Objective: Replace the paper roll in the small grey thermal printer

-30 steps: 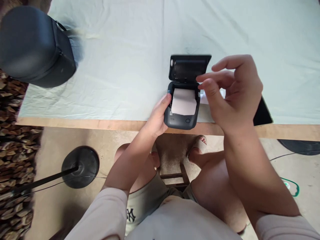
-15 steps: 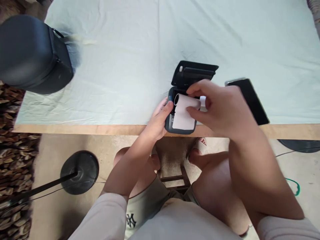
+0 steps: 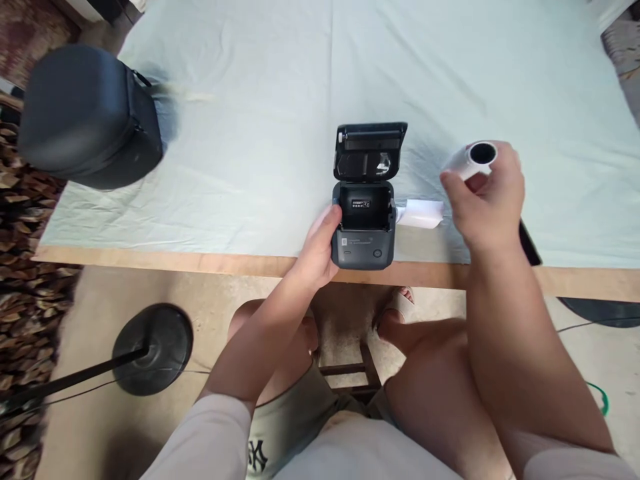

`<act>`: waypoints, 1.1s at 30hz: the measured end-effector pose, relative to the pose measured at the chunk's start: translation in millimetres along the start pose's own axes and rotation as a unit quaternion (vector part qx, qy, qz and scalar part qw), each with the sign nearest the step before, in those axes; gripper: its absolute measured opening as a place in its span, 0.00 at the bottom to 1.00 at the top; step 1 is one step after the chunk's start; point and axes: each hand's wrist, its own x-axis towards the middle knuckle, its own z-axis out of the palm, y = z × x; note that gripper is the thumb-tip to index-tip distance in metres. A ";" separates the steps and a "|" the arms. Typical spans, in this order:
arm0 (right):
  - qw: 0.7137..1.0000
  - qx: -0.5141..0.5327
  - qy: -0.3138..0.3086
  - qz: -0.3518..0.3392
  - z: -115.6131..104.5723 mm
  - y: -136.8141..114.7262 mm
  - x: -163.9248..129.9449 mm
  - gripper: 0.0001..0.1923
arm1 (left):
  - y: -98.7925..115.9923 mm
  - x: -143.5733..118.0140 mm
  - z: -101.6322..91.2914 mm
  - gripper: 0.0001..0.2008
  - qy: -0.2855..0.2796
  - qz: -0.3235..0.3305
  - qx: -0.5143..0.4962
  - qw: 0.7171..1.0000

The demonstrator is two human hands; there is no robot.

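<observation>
My left hand (image 3: 320, 250) grips the left side of a small dark label printer (image 3: 363, 247) at the table's front edge. The printer's lid (image 3: 371, 152) stands raised, and its inner bay shows bare with a small white label at the bottom. Off to the right, above the cloth, my right hand (image 3: 487, 200) is closed around a white paper roll (image 3: 457, 162), its dark hollow core facing up. A loose curled piece of white paper (image 3: 423, 213) lies just right of the printer.
A black zip case (image 3: 93, 117) stands at the left of the cloth-covered table (image 3: 240, 133). Part of a black phone (image 3: 530, 243) shows behind my right wrist. Under the table's wooden edge (image 3: 165, 261), a round black stand base (image 3: 153, 350) rests on the floor.
My right hand has lifted the paper roll out of the printer and carried it right. The printer's bay and the loose paper are now uncovered. My left hand still holds the printer.
</observation>
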 end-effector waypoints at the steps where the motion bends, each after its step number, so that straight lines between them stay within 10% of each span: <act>1: 0.999 -0.039 -0.019 -0.004 -1.3 -1.0 -1.1 0.23 | 0.0 0.0 0.6 0.20 -0.005 0.002 -0.003 1.000; 5: 0.989 -0.111 -0.095 0.012 -2.4 -3.9 -4.6 0.25 | -0.9 0.8 0.9 0.21 -0.009 0.004 -0.008 1.000; 11: 0.979 -0.118 0.042 -0.160 -19.7 -32.1 -25.3 0.21 | -1.4 0.9 0.3 0.23 -0.007 0.001 -0.008 1.000; 16: 0.946 -0.226 -0.157 -0.172 -17.9 -49.0 -51.6 0.20 | -1.9 1.4 0.6 0.23 -0.012 0.009 0.017 1.000; 20: 0.938 -0.257 -0.204 -0.113 -9.0 -46.0 -54.1 0.24 | -2.7 2.5 0.1 0.22 -0.008 0.024 0.023 0.999; 25: 0.991 0.035 -0.117 -0.045 -19.4 -54.2 -50.2 0.24 | -0.9 2.0 -0.7 0.23 0.006 0.014 0.015 1.000; 29: 0.951 0.300 -0.020 0.075 -10.8 -46.6 -47.0 0.33 | 0.2 1.4 -1.1 0.23 -0.005 0.010 0.010 1.000; 33: 0.918 0.355 -0.075 0.161 7.1 -29.0 -42.6 0.35 | -0.7 1.9 -1.3 0.21 0.002 0.005 -0.008 1.000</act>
